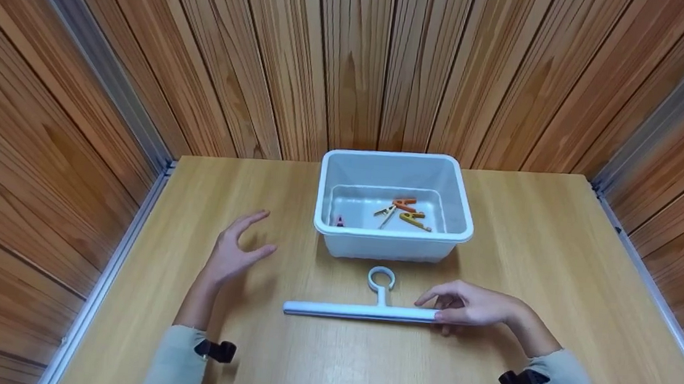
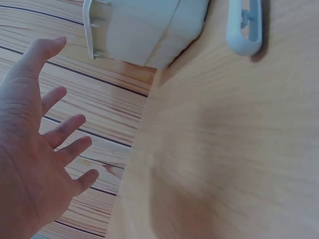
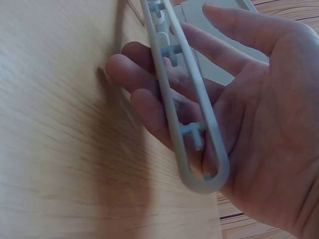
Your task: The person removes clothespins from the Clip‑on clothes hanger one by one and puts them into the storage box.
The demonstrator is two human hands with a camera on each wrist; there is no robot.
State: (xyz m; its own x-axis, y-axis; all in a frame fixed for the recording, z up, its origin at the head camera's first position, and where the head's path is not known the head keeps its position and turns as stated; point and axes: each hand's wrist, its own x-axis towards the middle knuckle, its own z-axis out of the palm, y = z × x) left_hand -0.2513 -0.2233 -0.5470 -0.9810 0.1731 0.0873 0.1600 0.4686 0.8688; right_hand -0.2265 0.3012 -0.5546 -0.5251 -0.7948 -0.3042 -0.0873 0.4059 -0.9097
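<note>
A pale blue hanger [image 1: 338, 310] with a long narrow bar and a ring-shaped hook stands crosswise in front of the tub. My right hand [image 1: 474, 304] holds the bar's right end, fingers curled around it. Seen from the right wrist, the bar [image 3: 167, 94] is a slim rounded frame with small T-shaped pegs inside, and the fingers of my right hand [image 3: 259, 114] bend behind it. My left hand [image 1: 231, 253] hovers left of the hanger, thumb and fingers spread, holding nothing. In the left wrist view the hanger's left end [image 2: 245, 42] is apart from my left hand [image 2: 40, 149].
Behind the hanger sits a white plastic tub [image 1: 386, 247]. Inside lie an orange clothespin [image 1: 404, 204], a yellow clothespin [image 1: 415, 220], a cream clothespin [image 1: 387, 211] and a small pink piece [image 1: 340, 221]. Wood-patterned walls [image 1: 353, 63] enclose the table [image 1: 243, 189] at the back and sides.
</note>
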